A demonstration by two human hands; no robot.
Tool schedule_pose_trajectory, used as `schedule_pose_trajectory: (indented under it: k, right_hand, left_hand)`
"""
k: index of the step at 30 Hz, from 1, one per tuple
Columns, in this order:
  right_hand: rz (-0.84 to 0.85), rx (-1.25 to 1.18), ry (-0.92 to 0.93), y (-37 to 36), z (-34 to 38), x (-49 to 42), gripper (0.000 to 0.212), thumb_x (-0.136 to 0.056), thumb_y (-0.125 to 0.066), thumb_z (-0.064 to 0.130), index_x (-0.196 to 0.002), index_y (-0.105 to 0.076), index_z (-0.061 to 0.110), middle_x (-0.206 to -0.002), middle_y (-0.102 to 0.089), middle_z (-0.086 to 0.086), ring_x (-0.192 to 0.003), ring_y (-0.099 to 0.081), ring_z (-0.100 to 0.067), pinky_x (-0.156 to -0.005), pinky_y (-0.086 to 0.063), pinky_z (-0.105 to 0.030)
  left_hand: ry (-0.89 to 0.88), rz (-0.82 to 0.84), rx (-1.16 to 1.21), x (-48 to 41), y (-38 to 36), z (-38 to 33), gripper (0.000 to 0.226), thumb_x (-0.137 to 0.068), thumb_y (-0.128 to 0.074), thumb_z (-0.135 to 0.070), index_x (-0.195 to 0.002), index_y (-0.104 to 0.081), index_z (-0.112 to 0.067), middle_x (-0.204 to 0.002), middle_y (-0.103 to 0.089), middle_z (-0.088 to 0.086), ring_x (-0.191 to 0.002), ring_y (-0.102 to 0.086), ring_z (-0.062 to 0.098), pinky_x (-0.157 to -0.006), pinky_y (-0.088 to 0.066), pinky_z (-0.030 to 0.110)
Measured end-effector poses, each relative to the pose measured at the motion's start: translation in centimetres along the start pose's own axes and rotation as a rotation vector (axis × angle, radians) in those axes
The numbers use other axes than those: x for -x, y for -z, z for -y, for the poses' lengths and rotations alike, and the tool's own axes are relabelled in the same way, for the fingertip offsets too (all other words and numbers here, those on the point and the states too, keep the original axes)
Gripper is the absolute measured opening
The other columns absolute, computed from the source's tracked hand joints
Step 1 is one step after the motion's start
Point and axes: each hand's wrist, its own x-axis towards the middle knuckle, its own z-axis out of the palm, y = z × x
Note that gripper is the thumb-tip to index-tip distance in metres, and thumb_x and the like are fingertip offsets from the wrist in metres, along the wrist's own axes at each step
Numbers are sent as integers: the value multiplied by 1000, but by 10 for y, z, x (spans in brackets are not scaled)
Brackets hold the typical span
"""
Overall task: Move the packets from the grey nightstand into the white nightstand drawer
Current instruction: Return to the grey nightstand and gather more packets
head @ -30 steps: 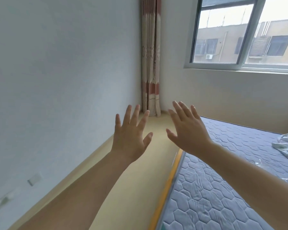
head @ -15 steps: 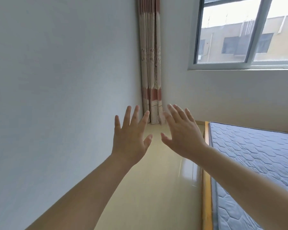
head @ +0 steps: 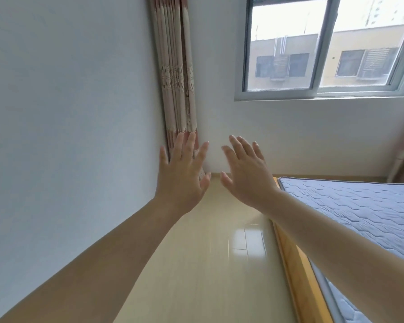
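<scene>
Held left grip [head: 180, 180] and right grip [head: 247, 180] up by the curtain [head: 175, 78] foot, fingers spread, grasping nothing, likely a ready pose. Saw neither packets nor nightstands near the curtain.

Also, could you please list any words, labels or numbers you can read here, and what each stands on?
None can be read. The curtain carries only an ornamental band, the building beyond the window shows no sign, and the mattress has plain quilting without a label in view.
</scene>
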Motion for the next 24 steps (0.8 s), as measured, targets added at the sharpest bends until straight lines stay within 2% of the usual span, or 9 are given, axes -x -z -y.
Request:
schedule_pose_trajectory:
  k: [4, 7, 11, 17, 24]
  right_hand:
    - [-45, 75, -53, -52, 6, -78, 58, -85, -60, 37, -133, -48, 6, -146, -40, -18, -136, -37, -34, -110, -28, -51]
    - [-49, 128, -110, -83, -1, -143, 58, -86, -60, 38, -133, -48, 7, -147, -39, -17, -137, -36, -34, -112, -26, -50]
    - [-52, 198, -158, -127, -24, -214, 56, -83, -64, 38, -129, -53, 8, -143, -45, -15, -133, -41, -33, -110, -30, -49]
    - [-69, 276, -223, -211, -103, -276, 55, -83, -65, 37, -128, -54, 8, -141, -47, -16, -131, -44, -34, -108, -32, -50]
    - [-47, 331, -355, -327, -250, -349, 57, -80, -68, 37, -127, -55, 7, -140, -48, -17, -130, -46, -35, -106, -35, -53]
  left_hand:
    - [-86, -57, 14, -76, -60, 60, 67, -89, -23, -50, -149, -28, -20, -155, -28, 13, -142, -25, 35, -106, -26, 62]
    - [-144, -58, 82, -143, -99, 99, 69, -88, -23, -50, -150, -26, -20, -156, -25, 13, -143, -22, 35, -107, -24, 62]
    - [-216, -62, 163, -231, -154, 124, 72, -88, -12, -54, -152, -18, -23, -159, -16, 12, -146, -12, 33, -111, -14, 61]
    - [-317, -66, 264, -349, -257, 110, 70, -89, -18, -55, -149, -29, -21, -156, -26, 13, -144, -22, 35, -108, -20, 63]
    - [-431, -79, 274, -525, -384, 62, 69, -89, -18, -57, -150, -20, -24, -158, -21, 10, -145, -18, 33, -109, -21, 62]
